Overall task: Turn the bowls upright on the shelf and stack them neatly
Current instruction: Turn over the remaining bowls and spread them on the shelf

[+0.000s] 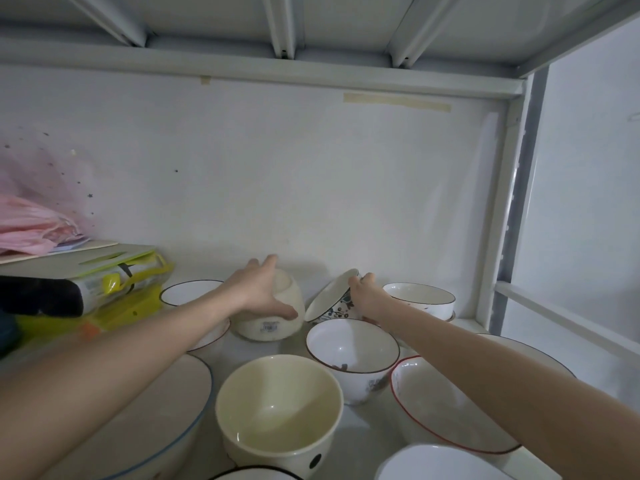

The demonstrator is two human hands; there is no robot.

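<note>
At the back of the shelf, my left hand [262, 289] grips a cream bowl [268, 325] that stands upside down, fingers over its base and thumb on its side. To the right, my right hand [364, 295] holds a white floral-patterned bowl [329, 299] tipped on its edge, opening facing left. Upright bowls stand around them: a dark-rimmed white bowl [353, 351] in the middle, a cream bowl [278, 410] in front, a red-rimmed bowl [440, 407] to the right, a blue-rimmed wide bowl [162, 420] on the left, and dark-rimmed bowls at the back left [187, 293] and back right [420, 299].
A stack of flat packages with a yellow-green bag [104, 282] and pink fabric [31, 226] fills the shelf's left side. The white back wall [311, 185] is close behind the bowls. A metal upright [498, 216] bounds the right side; another shelf's underside hangs overhead.
</note>
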